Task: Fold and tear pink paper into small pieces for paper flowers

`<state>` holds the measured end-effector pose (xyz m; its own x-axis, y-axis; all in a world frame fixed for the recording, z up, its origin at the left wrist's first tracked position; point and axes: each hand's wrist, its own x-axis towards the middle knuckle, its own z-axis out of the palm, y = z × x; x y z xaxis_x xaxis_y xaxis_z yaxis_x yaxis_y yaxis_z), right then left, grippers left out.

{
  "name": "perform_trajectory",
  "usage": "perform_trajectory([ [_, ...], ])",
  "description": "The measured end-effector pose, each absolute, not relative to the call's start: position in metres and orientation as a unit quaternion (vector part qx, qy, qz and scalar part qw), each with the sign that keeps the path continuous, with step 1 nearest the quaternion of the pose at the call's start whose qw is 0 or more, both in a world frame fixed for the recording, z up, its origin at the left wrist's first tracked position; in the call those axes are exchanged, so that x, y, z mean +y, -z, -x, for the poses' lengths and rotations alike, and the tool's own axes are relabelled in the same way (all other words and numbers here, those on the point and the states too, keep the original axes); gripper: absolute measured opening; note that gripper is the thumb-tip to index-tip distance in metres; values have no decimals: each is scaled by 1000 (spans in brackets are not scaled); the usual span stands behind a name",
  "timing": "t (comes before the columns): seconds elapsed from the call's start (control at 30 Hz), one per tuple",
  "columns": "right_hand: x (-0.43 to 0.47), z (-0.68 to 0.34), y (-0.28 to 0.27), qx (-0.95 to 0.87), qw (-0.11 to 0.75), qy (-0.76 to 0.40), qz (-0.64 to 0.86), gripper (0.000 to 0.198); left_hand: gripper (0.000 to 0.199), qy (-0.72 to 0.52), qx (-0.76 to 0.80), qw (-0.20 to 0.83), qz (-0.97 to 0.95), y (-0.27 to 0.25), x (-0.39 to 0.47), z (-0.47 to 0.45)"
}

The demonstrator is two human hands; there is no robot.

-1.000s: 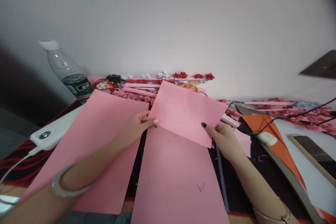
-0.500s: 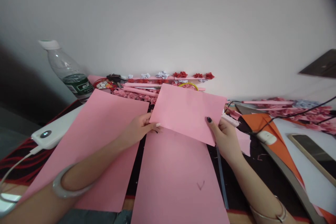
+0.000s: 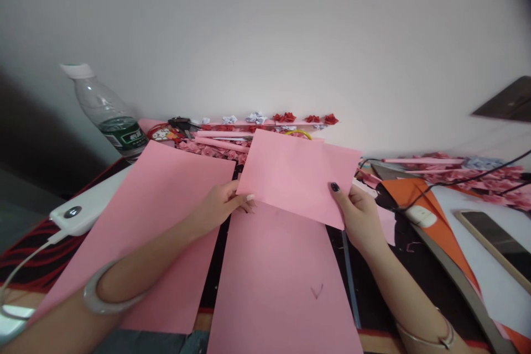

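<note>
A smaller pink paper rectangle is held up between both hands, tilted, above the desk. My left hand pinches its lower left corner between thumb and fingers. On the right edge, my right hand is closed, thumb on the front and the fingers behind. Beneath it lies a long pink sheet with a small dark check-like mark near its right side. Another large pink sheet lies to the left, partly under my left forearm.
A plastic bottle and a white power bank with a cable stand at left. Paper flowers and pink rolled sticks line the wall. Right are orange paper, a white mouse-like object, a phone and black cables.
My right hand has shifted slightly right with the paper's right edge. The upper edge of the small paper has risen a little, and my left hand has barely moved.
</note>
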<state>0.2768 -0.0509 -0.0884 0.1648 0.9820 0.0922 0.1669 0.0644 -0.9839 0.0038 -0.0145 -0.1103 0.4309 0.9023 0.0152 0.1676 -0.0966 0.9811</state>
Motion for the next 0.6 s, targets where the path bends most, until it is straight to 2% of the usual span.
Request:
perform_trajectory([
  [0.33,-50,-274,89,-510,538,-382,553,33,31,-348,424,585,-597,108,-17,-8],
  [0.6,-51,-274,89,-538,519,-345,568,36,38,-350,431,612,-563,112,-14,-6],
])
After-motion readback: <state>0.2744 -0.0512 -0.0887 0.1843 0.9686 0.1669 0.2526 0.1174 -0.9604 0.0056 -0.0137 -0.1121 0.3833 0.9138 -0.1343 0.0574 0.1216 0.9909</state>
